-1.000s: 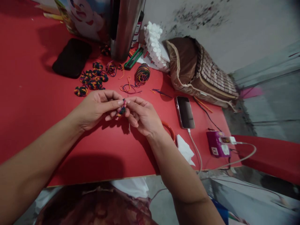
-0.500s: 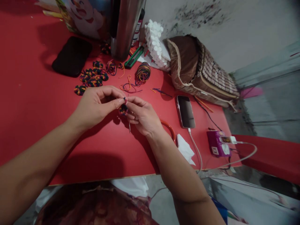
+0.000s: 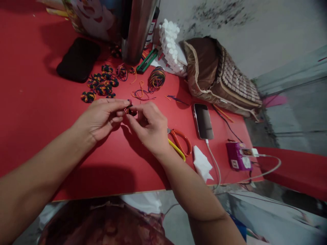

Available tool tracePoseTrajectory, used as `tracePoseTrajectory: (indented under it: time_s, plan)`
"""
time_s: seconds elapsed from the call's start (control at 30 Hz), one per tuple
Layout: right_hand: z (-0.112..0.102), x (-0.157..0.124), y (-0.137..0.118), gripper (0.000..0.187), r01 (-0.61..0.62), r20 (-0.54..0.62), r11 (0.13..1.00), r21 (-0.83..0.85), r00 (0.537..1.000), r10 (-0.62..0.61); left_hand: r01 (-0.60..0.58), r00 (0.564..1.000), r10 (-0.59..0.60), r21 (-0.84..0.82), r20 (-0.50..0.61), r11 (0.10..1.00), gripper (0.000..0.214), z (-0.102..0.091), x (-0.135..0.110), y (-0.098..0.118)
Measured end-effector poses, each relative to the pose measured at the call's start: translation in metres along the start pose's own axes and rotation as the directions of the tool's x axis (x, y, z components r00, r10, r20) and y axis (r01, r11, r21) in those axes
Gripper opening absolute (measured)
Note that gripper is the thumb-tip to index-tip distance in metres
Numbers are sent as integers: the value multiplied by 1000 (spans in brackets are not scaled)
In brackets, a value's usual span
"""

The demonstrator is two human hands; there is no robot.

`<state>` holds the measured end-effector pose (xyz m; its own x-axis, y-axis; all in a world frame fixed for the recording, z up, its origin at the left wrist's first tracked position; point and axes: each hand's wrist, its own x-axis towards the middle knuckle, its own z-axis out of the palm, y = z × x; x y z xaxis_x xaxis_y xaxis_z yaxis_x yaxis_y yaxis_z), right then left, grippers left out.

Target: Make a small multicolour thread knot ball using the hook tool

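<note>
A small crocheted piece of multicolour yarn (image 3: 131,111) is pinched between my two hands above the red table. My left hand (image 3: 103,117) grips its left side with thumb and fingers. From the other side my right hand (image 3: 149,126) is closed on the piece, thumb and index finger at its edge. Fingers cover much of it, and I cannot make out a tool in the right hand. Several finished crocheted pieces (image 3: 103,84) lie in a cluster beyond the left hand. A ball of the same yarn (image 3: 156,78) sits farther back, with loose strands (image 3: 143,93) beside it.
Scissors with red and yellow handles (image 3: 188,144) lie by my right wrist, near a white tissue (image 3: 201,163). A phone (image 3: 203,121) charges from a purple power block (image 3: 237,156). Behind stand a steel flask (image 3: 135,32), a green cutter (image 3: 147,61) and a brown bag (image 3: 204,68).
My right hand has turned over the piece and moved slightly left. The thin metal shaft below it is no longer visible. More of the scissors shows beside the wrist.
</note>
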<state>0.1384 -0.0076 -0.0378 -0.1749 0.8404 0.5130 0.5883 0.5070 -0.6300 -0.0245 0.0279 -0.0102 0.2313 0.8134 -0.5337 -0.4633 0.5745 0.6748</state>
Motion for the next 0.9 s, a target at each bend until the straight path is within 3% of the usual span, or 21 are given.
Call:
tracePoseTrajectory:
  time_s: [0.1,0.23,0.43,0.6,0.9]
  plan:
    - [-1,-1,-2,13,55,21,995,-87,998,-54,43,999,-44,-57,-6,997,20,0,1,-3]
    - [-2,-2,-3,20,55,106,976,-212,994,-33,71,997,-71,-108,2,992,24,2,1,-3]
    - [2,-3,0,22,29,105,932,-362,994,9,130,989,-140,-175,-48,976,29,10,-3,1]
    - [4,-4,0,21,43,89,908,-416,996,-6,155,988,-156,-189,13,970,21,7,-3,-2]
    - [7,-3,1,17,41,57,904,-427,998,-18,196,981,-191,-231,46,953,26,11,-5,-2]
